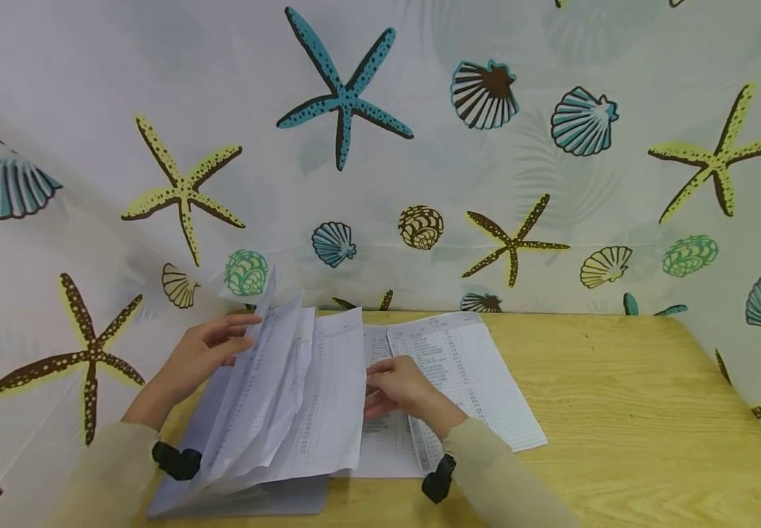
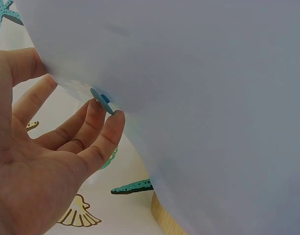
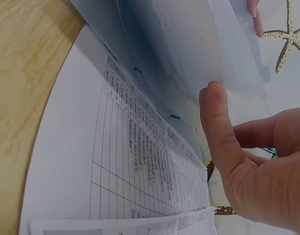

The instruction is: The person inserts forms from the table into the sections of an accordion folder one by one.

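A pale grey-blue plastic button folder [image 1: 288, 500] lies open at the left of the table, its flap raised and papers standing fanned inside. My left hand [image 1: 205, 356] holds the raised edge of the plastic; in the left wrist view its fingertips [image 2: 118, 120] meet the edge by a blue snap button [image 2: 102, 101]. Upright printed sheets [image 1: 331, 389] lean beside it. My right hand [image 1: 400, 385] is at the right edge of these sheets, fingers extended and overlapping them in the right wrist view. Beneath that hand lie flat printed table sheets [image 1: 466, 359].
The wooden table [image 1: 618, 411] extends to the right of the papers. A cloth printed with starfish and shells [image 1: 420, 169] hangs behind and along both sides, close to the table's back edge. Dark wrist cameras [image 1: 438, 480] sit on both sleeves.
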{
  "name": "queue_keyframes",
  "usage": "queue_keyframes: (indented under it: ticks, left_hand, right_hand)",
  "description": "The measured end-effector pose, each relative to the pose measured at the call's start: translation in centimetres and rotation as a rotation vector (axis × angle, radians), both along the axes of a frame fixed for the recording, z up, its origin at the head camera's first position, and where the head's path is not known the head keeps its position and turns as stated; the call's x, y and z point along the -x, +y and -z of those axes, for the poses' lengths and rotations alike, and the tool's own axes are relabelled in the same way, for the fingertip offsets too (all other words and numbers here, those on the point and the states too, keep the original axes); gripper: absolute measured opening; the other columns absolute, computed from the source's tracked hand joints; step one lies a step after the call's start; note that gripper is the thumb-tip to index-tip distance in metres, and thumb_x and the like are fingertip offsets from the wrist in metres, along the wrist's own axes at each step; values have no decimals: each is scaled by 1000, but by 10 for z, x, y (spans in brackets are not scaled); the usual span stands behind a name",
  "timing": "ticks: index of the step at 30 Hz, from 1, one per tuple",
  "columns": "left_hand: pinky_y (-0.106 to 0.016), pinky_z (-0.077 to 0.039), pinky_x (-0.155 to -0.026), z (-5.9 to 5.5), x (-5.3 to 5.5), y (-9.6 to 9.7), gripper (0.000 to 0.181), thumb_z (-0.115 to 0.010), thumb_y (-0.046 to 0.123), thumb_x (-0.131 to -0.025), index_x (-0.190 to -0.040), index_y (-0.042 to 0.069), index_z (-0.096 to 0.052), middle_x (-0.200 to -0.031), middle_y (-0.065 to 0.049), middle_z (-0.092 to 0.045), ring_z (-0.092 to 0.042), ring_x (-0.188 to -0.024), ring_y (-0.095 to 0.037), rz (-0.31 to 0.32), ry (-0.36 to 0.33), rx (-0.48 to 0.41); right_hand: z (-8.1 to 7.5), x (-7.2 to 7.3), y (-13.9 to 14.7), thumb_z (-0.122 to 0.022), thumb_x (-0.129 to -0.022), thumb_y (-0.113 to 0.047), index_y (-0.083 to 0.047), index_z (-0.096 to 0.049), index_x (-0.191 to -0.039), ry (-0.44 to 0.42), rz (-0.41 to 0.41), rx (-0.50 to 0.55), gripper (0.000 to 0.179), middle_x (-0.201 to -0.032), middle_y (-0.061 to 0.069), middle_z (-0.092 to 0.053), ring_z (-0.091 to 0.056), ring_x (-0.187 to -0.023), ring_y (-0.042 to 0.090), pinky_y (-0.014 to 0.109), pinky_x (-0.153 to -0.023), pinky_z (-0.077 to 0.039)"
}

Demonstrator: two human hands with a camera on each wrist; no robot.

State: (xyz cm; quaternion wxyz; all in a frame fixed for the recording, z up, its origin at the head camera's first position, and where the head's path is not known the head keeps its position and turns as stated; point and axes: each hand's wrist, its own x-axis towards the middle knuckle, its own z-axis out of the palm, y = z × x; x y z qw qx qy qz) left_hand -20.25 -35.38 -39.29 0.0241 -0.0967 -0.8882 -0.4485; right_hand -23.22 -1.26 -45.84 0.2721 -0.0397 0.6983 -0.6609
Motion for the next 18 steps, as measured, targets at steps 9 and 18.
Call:
queue_keyframes:
  ticks: [9,18]
  left_hand:
    - [-25,-57,-83,0,1,-1,46,-61,25,-107,-150,10,-57,-150,-22,-59,-55,-111,6,-7,-13,6]
    - [-24,-57,-84,-1,-1,1,46,-61,25,-107,-150,9,-57,-150,-21,-58,-55,-113,4,-10,-22,-4]
  right_hand:
    - [0,-2,-2,-56,-104,-3,12,-60,-135,-6,5,22,35,-100,21,-73,-74,-67,19,38,-69,-65]
    - [2,-5,-9,-57,-104,-4,11,-60,-136,-5,4,22,36,-98,22,-73,-74,-66,20,40,-70,-65]
